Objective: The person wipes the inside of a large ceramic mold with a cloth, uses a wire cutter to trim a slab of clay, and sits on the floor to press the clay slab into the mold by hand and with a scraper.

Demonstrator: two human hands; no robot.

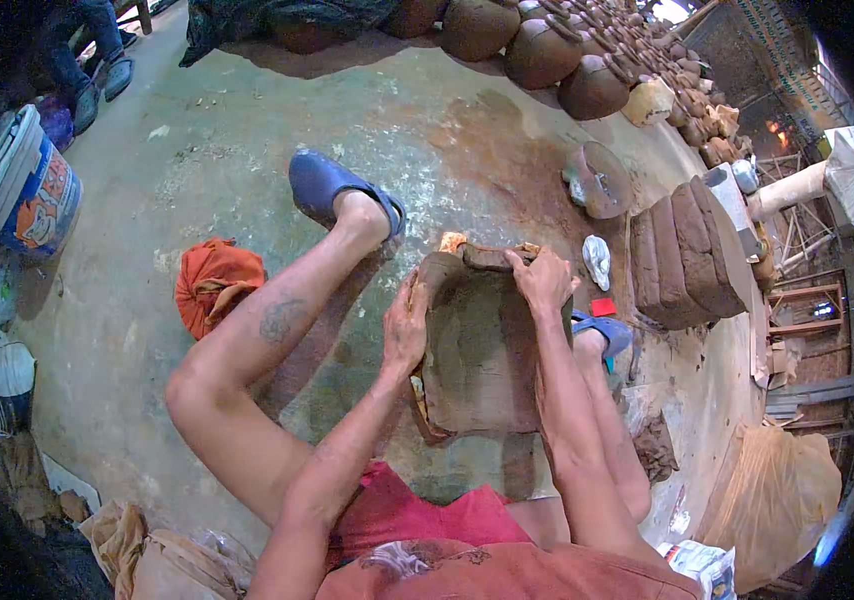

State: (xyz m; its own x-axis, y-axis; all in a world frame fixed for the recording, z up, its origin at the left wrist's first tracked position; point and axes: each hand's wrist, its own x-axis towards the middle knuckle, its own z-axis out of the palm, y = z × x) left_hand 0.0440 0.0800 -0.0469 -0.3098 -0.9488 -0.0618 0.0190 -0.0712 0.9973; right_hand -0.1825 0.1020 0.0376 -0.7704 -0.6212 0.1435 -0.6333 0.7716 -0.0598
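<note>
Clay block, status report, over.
Left hand against left side of clay block. Right hand at its far right corner. Block between the legs. Red scrap off right, apart.

You are in what looks like a pottery workshop: rounded brown pots (pixel 595 90) crowd together beyond you, a big layered mass of brown clay (pixel 685 255) stands to your right, a smooth clay block (pixel 482 360) sits before you, and reddish-brown smears mark the worn floor (pixel 137 200).
</note>
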